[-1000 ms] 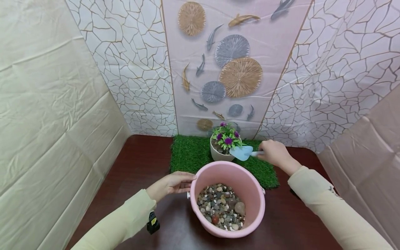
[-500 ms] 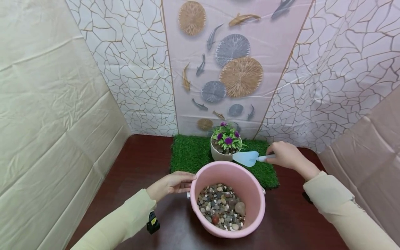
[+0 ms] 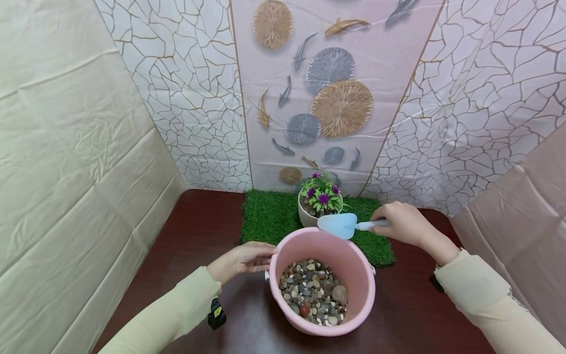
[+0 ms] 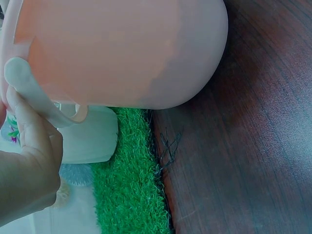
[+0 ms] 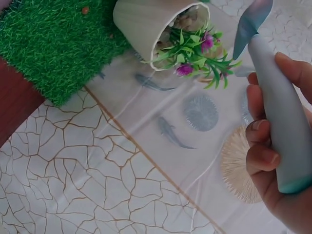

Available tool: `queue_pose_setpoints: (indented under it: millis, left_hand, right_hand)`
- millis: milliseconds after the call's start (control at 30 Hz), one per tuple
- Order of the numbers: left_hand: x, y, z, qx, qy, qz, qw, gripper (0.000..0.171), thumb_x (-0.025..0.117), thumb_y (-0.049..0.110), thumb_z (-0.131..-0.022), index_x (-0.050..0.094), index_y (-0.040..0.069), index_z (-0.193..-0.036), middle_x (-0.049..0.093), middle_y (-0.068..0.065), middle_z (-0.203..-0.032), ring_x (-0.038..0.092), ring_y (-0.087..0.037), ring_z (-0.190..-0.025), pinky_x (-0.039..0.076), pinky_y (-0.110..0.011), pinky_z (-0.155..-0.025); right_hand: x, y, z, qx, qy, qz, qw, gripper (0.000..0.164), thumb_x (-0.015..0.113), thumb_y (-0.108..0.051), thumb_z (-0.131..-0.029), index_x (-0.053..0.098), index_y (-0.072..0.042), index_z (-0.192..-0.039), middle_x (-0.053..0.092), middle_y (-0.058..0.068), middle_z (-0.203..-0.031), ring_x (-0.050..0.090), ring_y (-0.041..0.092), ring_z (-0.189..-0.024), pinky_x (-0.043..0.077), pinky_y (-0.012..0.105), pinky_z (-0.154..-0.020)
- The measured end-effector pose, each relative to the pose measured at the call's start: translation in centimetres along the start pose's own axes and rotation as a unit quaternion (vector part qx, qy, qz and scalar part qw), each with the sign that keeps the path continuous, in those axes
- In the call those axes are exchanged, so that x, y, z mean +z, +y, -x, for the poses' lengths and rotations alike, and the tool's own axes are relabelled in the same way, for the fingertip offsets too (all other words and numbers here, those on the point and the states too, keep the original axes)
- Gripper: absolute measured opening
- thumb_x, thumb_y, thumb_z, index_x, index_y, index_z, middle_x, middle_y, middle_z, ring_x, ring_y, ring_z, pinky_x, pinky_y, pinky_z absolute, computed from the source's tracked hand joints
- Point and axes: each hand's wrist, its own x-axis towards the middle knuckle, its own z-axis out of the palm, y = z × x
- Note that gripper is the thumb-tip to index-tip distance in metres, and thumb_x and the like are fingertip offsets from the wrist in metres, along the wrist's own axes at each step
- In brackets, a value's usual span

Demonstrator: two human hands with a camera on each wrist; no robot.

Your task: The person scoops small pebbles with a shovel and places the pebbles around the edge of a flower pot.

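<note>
My left hand (image 3: 244, 260) grips the left rim of a pink bucket (image 3: 366, 295), its fingers beside the white bucket handle (image 4: 39, 97) in the left wrist view. Mixed pebbles (image 3: 309, 290) cover the bucket's bottom, with a larger tan stone and a reddish one among them. Curled round the grey handle of a light blue hand trowel (image 3: 338, 225) is my right hand (image 3: 400, 223). The trowel's blade overlaps the bucket's far rim in the head view, just in front of a white flowerpot (image 3: 307, 218). Purple flowers with green leaves (image 3: 322, 194) stand in that pot, over stones.
A strip of artificial grass (image 3: 269, 216) lies under the flowerpot, behind the bucket. The dark wooden tabletop (image 3: 199, 231) extends to both sides. Patterned cloth (image 3: 199, 98) hangs at the back, and plain cloth (image 3: 88, 196) walls the left side.
My right hand drew the trowel rightward from the flowerpot, then brought its blade left and over the bucket's far rim. The left hand and the bucket have stayed in place.
</note>
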Motion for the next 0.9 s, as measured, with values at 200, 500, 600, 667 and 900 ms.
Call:
queue_pose_setpoints:
  millis: [200,500,600,667,900]
  left_hand:
    - [0.1,-0.1,-0.1,-0.002,-0.005,0.001,1.0,0.023,0.058,0.011,-0.093,0.062,0.002,-0.114,0.067,0.006,-0.069,0.065,-0.003,-0.062,0.059,-0.016,-0.064]
    - [0.1,-0.1,-0.1,0.0,-0.004,-0.001,1.0,0.026,0.058,0.011,-0.093,0.061,0.001,-0.117,0.067,0.006,-0.068,0.064,-0.002,-0.062,0.058,-0.015,-0.062]
    - [0.0,0.0,0.0,-0.001,-0.005,-0.003,1.0,0.03,0.058,0.011,-0.093,0.059,0.0,-0.121,0.067,0.006,-0.069,0.064,-0.002,-0.062,0.058,-0.015,-0.063]
    - [0.1,0.1,0.0,-0.004,-0.003,-0.003,1.0,0.032,0.057,0.011,-0.093,0.057,-0.001,-0.123,0.067,0.005,-0.069,0.064,-0.003,-0.062,0.058,-0.015,-0.062]
    - [0.1,0.1,0.1,-0.004,-0.009,-0.006,0.9999,0.035,0.056,0.012,-0.094,0.055,-0.001,-0.126,0.068,0.006,-0.07,0.065,-0.002,-0.063,0.058,-0.015,-0.063]
  right_hand:
    - [0.5,-0.4,0.3,-0.036,0.001,0.004,0.999,0.006,0.075,-0.019,-0.079,0.074,-0.014,-0.081,0.064,-0.01,-0.069,0.045,0.0,-0.056,0.041,0.021,-0.049]
    - [2.4,-1.0,0.6,-0.123,-0.002,0.033,0.992,0.007,0.076,-0.013,-0.074,0.07,-0.017,-0.074,0.061,-0.012,-0.069,0.046,-0.002,-0.058,0.044,0.019,-0.049]
    - [3.4,-1.5,0.7,-0.139,0.004,0.042,0.989,0.013,0.075,-0.009,-0.071,0.067,-0.019,-0.069,0.057,-0.012,-0.065,0.042,-0.001,-0.056,0.04,0.017,-0.047]
    - [4.0,-1.9,0.7,-0.141,0.005,0.046,0.989,0.017,0.075,-0.007,-0.069,0.064,-0.02,-0.066,0.055,-0.011,-0.063,0.041,0.0,-0.055,0.038,0.017,-0.047]
    - [5.6,-3.1,0.7,-0.167,0.021,0.078,0.983,0.019,0.081,-0.016,-0.07,0.064,-0.018,-0.065,0.057,-0.007,-0.063,0.054,0.01,-0.057,0.046,0.024,-0.046]
